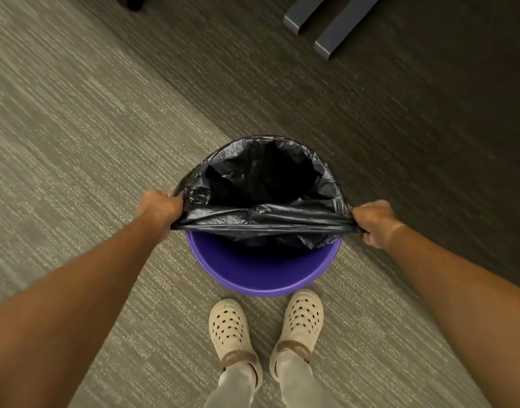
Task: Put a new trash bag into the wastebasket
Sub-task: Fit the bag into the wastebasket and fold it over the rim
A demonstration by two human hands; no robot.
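Note:
A purple round wastebasket [261, 275] stands on the carpet just in front of my feet. A black trash bag [261, 184] hangs inside it, its mouth folded over the far rim and both sides. The bag's near edge is stretched taut in a straight band above the near rim, which shows bare purple. My left hand [158, 209] grips the bag's edge at the basket's left side. My right hand [373, 223] grips the same edge at the right side. The bottom of the basket is hidden by the bag.
Grey striped carpet [76, 142] lies to the left, darker carpet [415, 128] to the right. Two grey metal furniture feet [329, 33] sit at the far right. My feet in cream clogs [264, 328] stand close against the basket.

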